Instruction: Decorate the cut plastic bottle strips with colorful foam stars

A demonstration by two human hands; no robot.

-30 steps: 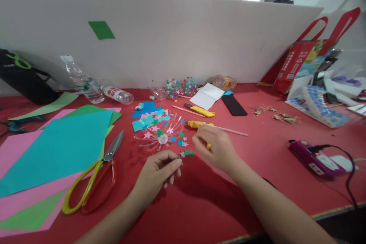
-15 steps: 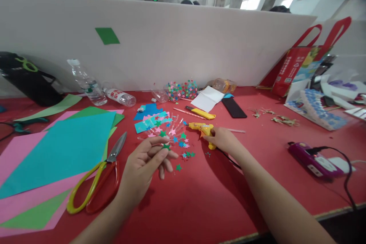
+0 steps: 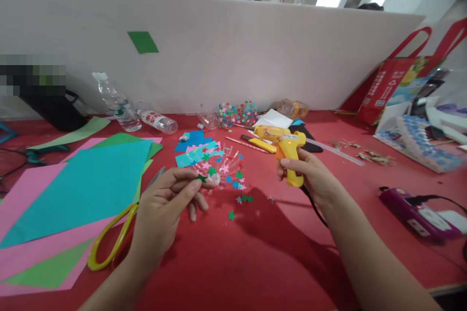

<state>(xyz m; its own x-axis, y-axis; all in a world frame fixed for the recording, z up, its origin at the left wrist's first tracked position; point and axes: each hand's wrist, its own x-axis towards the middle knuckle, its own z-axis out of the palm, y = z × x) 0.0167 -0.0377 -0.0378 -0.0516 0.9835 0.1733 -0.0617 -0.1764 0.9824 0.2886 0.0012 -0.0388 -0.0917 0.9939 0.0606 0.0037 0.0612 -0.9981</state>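
Observation:
My right hand (image 3: 308, 172) grips a yellow hot glue gun (image 3: 292, 148) by its handle, lifted above the table with the nozzle pointing left. A clear glue stick (image 3: 341, 151) sticks out of its back end. Between the thumb and forefinger of my left hand (image 3: 170, 197) a small dark green paper star (image 3: 201, 178) is pinched. Just beyond that hand lies a clear plastic piece cut into strips (image 3: 229, 158), with pink, blue and green stars on and around it. A loose green star (image 3: 231, 215) rests on the red table nearer to me.
Scissors (image 3: 126, 238) and coloured paper sheets (image 3: 83, 184) lie left. Behind are plastic bottles (image 3: 158, 120), a star-covered clear piece (image 3: 238, 114), a yellow cutter knife (image 3: 264, 145) and a black phone (image 3: 312, 145). A purple power strip (image 3: 419, 214) sits right; a white partition (image 3: 237, 53) stands behind.
My right hand has raised the glue gun off the table and turned it more upright. My left hand has shifted slightly left, still holding the green star.

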